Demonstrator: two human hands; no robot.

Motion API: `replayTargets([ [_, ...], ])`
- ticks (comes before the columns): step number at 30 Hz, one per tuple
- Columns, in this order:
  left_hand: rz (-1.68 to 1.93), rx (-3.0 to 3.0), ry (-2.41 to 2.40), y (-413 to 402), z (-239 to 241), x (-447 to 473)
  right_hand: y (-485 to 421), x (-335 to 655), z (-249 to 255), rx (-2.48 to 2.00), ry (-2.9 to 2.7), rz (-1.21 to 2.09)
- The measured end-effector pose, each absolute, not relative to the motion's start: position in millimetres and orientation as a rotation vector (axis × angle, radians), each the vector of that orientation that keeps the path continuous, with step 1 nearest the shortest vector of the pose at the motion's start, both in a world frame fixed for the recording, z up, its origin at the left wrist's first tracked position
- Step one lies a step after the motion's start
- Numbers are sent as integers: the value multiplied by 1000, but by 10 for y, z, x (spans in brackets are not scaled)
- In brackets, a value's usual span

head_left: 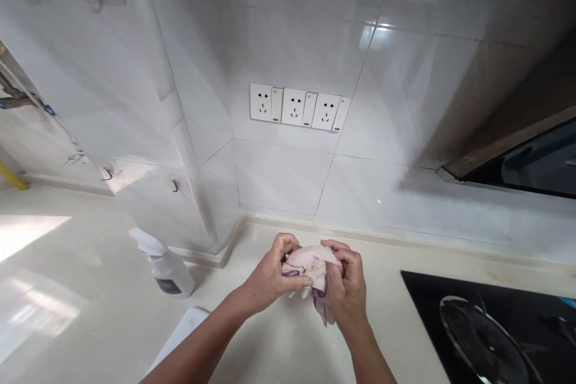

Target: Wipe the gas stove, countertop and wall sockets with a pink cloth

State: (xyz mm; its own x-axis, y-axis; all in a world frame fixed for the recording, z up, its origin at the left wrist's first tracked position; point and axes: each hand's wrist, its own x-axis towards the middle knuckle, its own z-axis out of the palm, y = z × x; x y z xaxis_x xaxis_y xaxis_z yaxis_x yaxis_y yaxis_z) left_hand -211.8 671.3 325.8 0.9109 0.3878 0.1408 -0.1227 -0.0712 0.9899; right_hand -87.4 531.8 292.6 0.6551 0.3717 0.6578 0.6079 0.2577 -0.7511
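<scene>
Left hand (274, 273) and right hand (348, 288) squeeze 1 cloth (312, 267).

Loads of free counter (279, 351) around the left hand (274, 273) and the cloth (312, 267), but the spray bottle (171, 270) stands in the way further left. Right hand (346, 291) has a strip of open counter before the hob (425, 291) (that grate (481, 336) sticks up a bit). Tiled wall (288, 183) closes off everything ahead.
</scene>
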Motion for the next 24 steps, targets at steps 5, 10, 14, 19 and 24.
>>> replayTargets([
  [5, 236, 1435, 208, 6699, 3217, -2069, 5237, -797, 2953, -1408, -931, -295],
  [10, 554, 1657, 338, 6711, 3263, -2011, 5144, -717, 2907, -1657, -869, -132],
  [14, 599, 1749, 284, 6677, 3195, -2030, 5114, -770, 2759, -1732, -798, 102],
  [19, 247, 1381, 335, 6460, 2796, -2091, 5177, -910, 2558, -1628, -804, 143],
  [24, 335, 1233, 408, 6418, 2437, -2083, 5337, -944, 2411, -1620, -754, 178],
])
